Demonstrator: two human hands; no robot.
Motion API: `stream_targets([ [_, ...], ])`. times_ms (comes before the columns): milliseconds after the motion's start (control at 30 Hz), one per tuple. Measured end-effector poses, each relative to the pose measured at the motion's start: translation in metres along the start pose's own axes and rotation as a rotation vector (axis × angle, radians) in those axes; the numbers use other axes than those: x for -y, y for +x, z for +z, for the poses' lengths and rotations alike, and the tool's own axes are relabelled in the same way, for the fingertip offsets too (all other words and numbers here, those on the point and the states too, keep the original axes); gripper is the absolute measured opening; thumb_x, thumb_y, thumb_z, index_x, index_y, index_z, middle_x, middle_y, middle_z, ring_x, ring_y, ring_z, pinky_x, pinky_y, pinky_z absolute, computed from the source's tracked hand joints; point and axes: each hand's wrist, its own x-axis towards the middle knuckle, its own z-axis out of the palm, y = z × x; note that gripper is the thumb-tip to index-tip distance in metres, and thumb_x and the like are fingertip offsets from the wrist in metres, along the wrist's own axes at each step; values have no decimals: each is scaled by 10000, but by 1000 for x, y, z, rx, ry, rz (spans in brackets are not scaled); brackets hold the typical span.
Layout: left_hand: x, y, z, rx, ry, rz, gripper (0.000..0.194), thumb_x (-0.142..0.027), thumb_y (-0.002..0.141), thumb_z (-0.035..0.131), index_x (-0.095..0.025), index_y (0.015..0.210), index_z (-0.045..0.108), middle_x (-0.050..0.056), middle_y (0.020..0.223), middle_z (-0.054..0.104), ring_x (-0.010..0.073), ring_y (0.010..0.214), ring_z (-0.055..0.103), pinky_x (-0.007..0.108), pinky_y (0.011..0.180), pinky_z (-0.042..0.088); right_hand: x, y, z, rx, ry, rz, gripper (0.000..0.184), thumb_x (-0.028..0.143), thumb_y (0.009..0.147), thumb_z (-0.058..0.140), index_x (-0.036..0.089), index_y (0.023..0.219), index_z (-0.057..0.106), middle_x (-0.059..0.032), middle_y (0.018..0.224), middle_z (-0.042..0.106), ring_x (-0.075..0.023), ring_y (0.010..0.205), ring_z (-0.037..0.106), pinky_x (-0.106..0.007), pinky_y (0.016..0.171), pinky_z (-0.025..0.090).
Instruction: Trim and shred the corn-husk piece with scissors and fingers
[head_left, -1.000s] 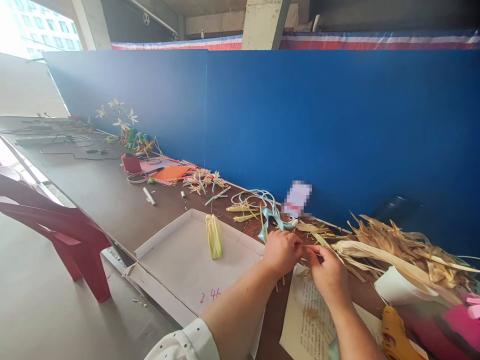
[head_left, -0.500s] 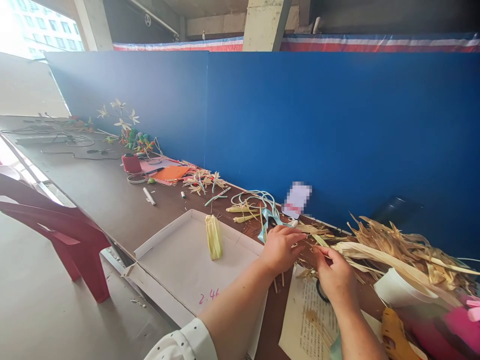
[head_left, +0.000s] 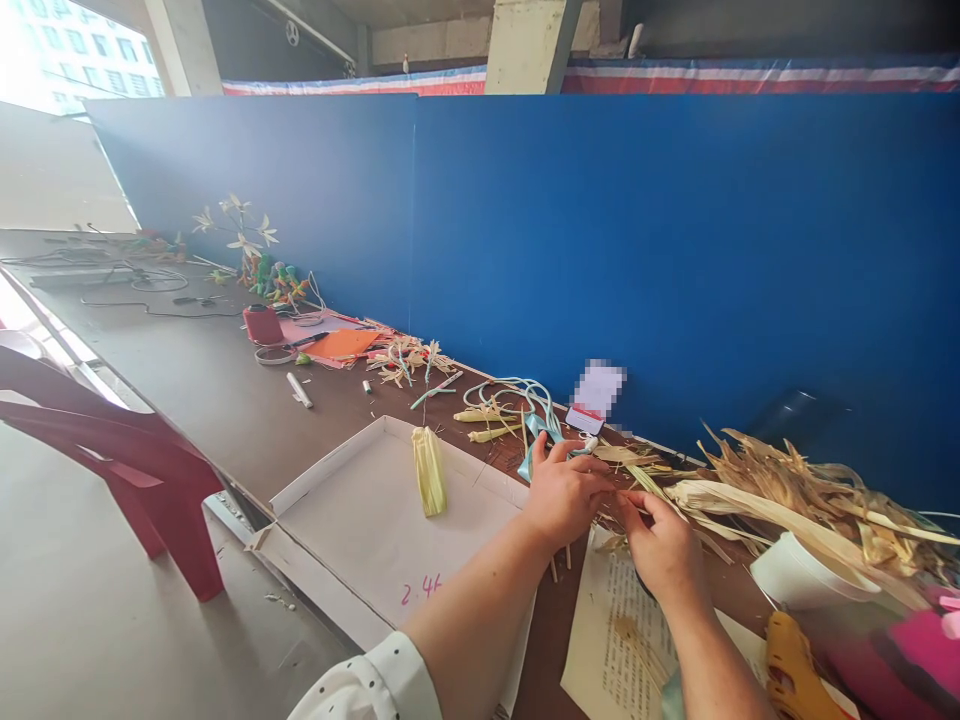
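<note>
My left hand (head_left: 568, 490) and my right hand (head_left: 664, 550) meet fingertip to fingertip above the brown table. The right thumb and forefinger are pinched together; whatever they grip is too small or hidden to name. On the left, the index finger sticks up while the other fingers close toward the right hand's tips, hiding what lies between. Just beyond the left hand are a light blue ribbon (head_left: 534, 455) and pale blue cord (head_left: 525, 388). A yellow-green folded corn husk (head_left: 429, 473) lies in the shallow white box lid (head_left: 352, 545) to the left.
Dried corn husks (head_left: 810, 490) pile up at right, beside a white cup (head_left: 806, 575). A printed sheet (head_left: 607, 640) and a yellow tool handle (head_left: 791, 670) lie near me. A phone (head_left: 592, 395) leans on the blue partition (head_left: 675, 250). A red chair (head_left: 142, 470) stands left.
My right hand has shifted slightly left, so the fingertips of both hands are now together. The left index finger has lifted. The view has tilted a little.
</note>
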Motion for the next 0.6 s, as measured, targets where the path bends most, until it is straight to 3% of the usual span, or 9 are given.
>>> stream_targets([
  [400,-7,-1,-3,-14,11,-63,149,-276,803,565,-303,808,712,-51,1127,672,229,1227,418,545,1130,62,-3,0,2,8,-69,16,360,521,771,449,221,799,645,-82,764,694,-264,724,602,-352,642,410],
  [467,-7,0,-4,0,-10,-81,152,-263,795,569,-294,817,716,-35,1111,679,230,1193,450,535,1123,117,-4,0,2,12,-43,18,373,532,766,463,217,808,658,-85,769,699,-266,724,604,-357,648,415],
  [600,-4,3,-2,64,-144,-199,189,-265,810,552,-267,868,732,8,959,712,195,967,569,409,995,363,-6,2,-1,-32,112,95,463,581,773,482,207,935,703,-90,837,717,-249,711,612,-360,677,440],
])
